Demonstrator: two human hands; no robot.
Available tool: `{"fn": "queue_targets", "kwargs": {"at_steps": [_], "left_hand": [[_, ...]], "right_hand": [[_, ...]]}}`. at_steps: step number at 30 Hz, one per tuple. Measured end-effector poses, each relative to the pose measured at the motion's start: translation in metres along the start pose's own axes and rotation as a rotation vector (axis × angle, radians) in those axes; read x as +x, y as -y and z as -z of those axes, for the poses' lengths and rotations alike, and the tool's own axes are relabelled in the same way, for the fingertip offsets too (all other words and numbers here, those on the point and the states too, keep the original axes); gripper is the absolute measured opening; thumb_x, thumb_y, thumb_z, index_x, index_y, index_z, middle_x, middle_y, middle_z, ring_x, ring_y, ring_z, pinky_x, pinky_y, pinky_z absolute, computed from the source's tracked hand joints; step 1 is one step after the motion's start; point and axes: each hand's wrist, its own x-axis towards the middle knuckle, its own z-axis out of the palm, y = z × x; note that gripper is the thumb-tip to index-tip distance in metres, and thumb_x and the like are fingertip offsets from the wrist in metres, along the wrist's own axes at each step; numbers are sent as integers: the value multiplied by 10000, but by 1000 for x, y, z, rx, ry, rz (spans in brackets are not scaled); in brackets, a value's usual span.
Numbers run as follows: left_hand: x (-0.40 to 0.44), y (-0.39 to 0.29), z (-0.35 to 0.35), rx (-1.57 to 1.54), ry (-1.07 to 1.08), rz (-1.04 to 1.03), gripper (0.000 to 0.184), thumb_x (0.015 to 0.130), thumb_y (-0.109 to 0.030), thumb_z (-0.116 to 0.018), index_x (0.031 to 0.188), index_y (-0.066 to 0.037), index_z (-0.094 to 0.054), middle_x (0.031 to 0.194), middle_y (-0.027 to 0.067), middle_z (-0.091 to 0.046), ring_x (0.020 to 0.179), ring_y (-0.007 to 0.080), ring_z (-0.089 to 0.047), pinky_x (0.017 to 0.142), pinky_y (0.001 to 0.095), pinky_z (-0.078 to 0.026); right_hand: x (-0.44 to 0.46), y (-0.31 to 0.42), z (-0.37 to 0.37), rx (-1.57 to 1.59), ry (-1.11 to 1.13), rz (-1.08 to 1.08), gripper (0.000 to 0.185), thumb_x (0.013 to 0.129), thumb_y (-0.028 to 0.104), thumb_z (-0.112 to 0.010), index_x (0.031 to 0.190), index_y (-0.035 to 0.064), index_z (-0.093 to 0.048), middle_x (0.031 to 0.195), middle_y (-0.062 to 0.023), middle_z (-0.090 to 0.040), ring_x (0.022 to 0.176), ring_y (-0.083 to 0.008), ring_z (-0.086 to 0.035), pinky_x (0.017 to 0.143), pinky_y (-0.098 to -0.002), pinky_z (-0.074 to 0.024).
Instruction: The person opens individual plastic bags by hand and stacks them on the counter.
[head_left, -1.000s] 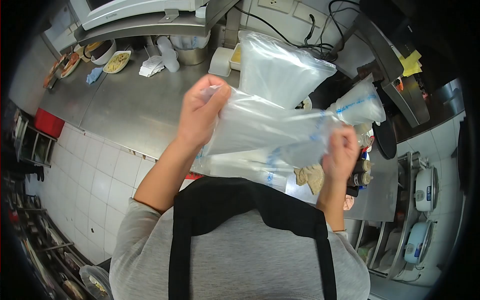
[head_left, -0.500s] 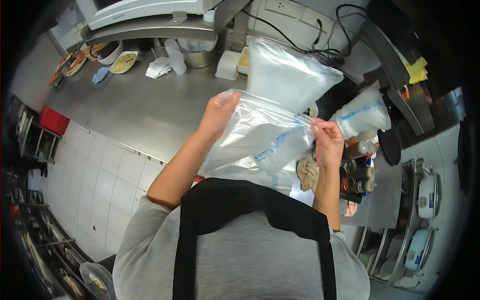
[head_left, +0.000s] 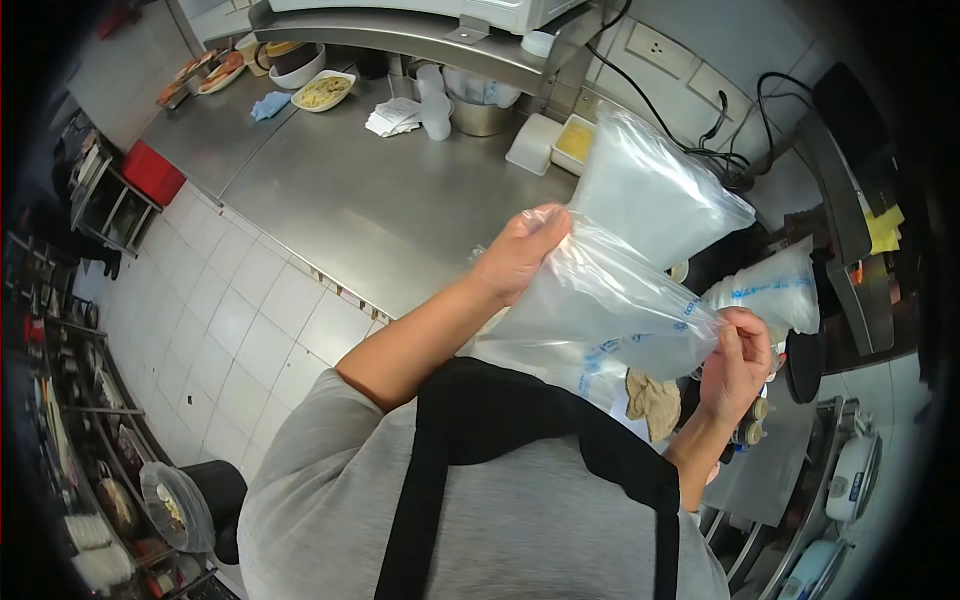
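Between my hands a clear plastic bag (head_left: 610, 300) with blue print is stretched out in front of the apron. My left hand (head_left: 523, 252) grips one upper corner, thumb pressed over the fingers. At the opposite corner my right hand (head_left: 737, 362) pinches the film between thumb and fingers. Right behind it stands a bulky clear bag or stack of bags (head_left: 650, 190), whose contents I cannot make out. Further right is a bundle of clear bags with blue print (head_left: 770, 290). A crumpled beige cloth (head_left: 653, 403) lies below the held bag, near my right wrist.
A steel counter (head_left: 370, 210) runs to the left. On it are a plate of food (head_left: 324, 92), a blue cloth (head_left: 270, 105), papers (head_left: 394, 117), a metal pot (head_left: 480, 115) and a container of yellow food (head_left: 575, 143). Bottles (head_left: 752, 420) stand at right; a lined bin (head_left: 180, 505) is lower left.
The view has swung left, so the counter items appear further right. Both hands still hold the bag, which now slants down toward my right hand and looks more gathered at the left corner.
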Motion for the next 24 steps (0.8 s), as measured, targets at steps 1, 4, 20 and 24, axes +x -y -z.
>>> {"fn": "queue_targets", "kwargs": {"at_steps": [1,4,20,24], "left_hand": [[-2,-4,0,-7,-28,25,97,843,-133,-602,858,-64,-535,803,-3,-546,754,76,-512,672,226,-428],[-1,-2,12,115,77,-78,86,820,-102,-622,859,-58,-558,847,23,-578,750,96,-531,696,239,-430],[8,36,23,136,39,125,242,915,-277,-493,800,-66,-515,833,31,-586,749,89,-511,699,238,-414],[9,-2,1,126,34,-15,331,928,-372,-432,749,-97,-475,820,73,-596,745,117,-522,692,257,-417]], "right_hand": [[1,-12,9,14,9,-24,159,872,140,-537,844,-16,-538,879,-81,-557,782,-127,-500,753,-241,-386],[1,-24,20,103,-9,-93,173,876,161,-539,843,-8,-537,887,-79,-563,784,-124,-507,756,-244,-390],[0,-24,-13,725,73,-313,346,921,351,-433,696,90,-407,549,4,-413,565,-123,-454,520,-222,-385],[-16,-18,0,101,382,-477,126,832,132,-613,788,44,-535,665,-24,-563,705,-85,-542,621,-205,-436]]}}
